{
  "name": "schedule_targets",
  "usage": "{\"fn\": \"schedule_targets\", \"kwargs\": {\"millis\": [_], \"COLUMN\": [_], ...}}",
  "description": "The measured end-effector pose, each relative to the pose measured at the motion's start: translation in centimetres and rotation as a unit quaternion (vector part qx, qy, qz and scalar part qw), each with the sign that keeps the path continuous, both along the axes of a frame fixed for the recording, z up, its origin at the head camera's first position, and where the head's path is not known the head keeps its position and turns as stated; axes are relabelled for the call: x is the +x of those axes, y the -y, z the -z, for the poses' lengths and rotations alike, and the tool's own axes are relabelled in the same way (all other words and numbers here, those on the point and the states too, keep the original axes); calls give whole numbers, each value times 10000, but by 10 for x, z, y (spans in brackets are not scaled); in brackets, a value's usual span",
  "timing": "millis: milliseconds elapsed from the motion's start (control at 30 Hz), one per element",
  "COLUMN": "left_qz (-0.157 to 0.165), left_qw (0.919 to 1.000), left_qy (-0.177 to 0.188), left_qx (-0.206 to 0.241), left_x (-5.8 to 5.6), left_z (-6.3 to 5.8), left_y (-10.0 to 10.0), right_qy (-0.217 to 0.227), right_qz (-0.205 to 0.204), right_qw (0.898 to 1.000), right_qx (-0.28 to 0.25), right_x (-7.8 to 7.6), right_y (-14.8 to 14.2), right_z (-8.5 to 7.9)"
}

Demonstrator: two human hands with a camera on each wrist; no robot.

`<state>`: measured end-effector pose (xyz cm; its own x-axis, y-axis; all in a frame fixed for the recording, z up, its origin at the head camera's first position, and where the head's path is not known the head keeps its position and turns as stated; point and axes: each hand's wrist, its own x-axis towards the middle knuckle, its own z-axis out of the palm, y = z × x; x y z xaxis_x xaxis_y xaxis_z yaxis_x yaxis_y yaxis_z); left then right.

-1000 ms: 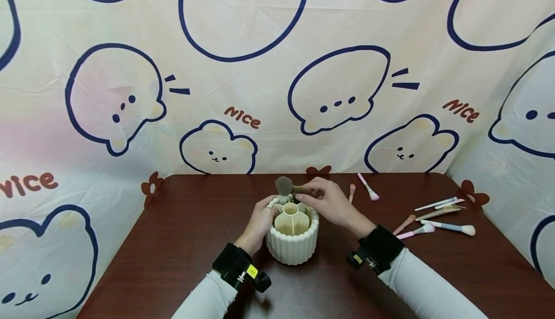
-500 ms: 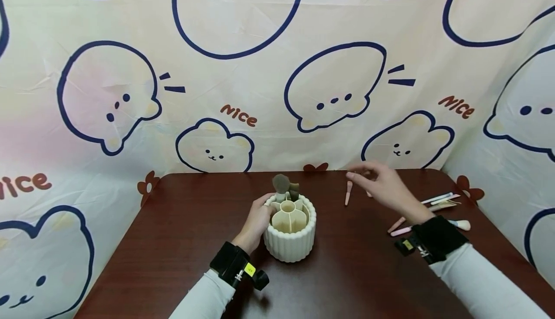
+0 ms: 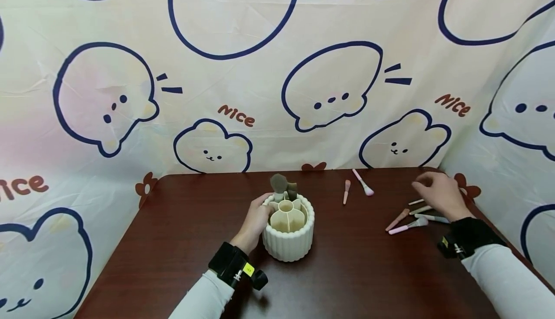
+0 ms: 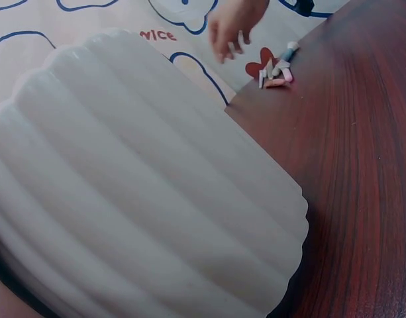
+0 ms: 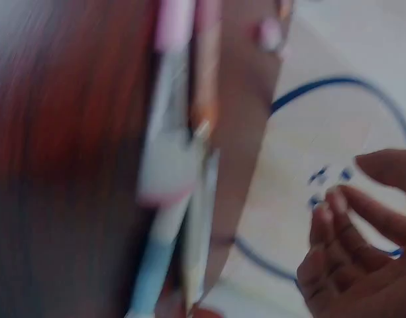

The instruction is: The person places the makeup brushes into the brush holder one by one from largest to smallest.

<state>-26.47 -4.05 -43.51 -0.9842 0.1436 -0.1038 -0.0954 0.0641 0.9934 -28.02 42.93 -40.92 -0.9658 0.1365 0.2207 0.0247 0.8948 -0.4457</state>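
A cream, ribbed makeup brush holder (image 3: 288, 245) with a petal-shaped divider stands on the dark table. Two brushes with dark, fluffy heads (image 3: 279, 184) rise from its back compartments. My left hand (image 3: 253, 222) grips the holder's left rim; in the left wrist view its ribbed wall (image 4: 150, 179) fills much of the picture. Over a pile of makeup brushes at the right, my right hand (image 3: 442, 194) hovers with nothing held. The right wrist view shows that hand (image 5: 361, 245) with thumb and fingers apart, beside blurred brushes (image 5: 169, 165).
In the pile, a brown brush (image 3: 397, 219) and a pink-handled brush (image 3: 407, 226) lie nearest the holder. Farther back are a small brown brush (image 3: 346, 192) and another pink one (image 3: 363, 182). A patterned cloth (image 3: 269, 83) hangs behind the table (image 3: 195, 242).
My right hand has let go of a dark-headed brush, now standing in the holder, and has moved right to above the brush pile. The left hand stays on the holder.
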Motion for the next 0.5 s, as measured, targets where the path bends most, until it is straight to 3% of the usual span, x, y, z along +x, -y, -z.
{"fn": "schedule_targets", "kwargs": {"millis": [200, 500], "left_qz": [55, 49], "left_qw": [9999, 9999], "left_qy": [-89, -113], "left_qx": [26, -8], "left_x": [-1, -2], "left_z": [2, 1], "left_y": [0, 0], "right_qy": [479, 857], "right_qz": [791, 1254], "right_qw": [9956, 9883], "right_qx": [127, 136], "right_x": [5, 0], "right_y": [-40, -66], "right_z": [18, 28]}}
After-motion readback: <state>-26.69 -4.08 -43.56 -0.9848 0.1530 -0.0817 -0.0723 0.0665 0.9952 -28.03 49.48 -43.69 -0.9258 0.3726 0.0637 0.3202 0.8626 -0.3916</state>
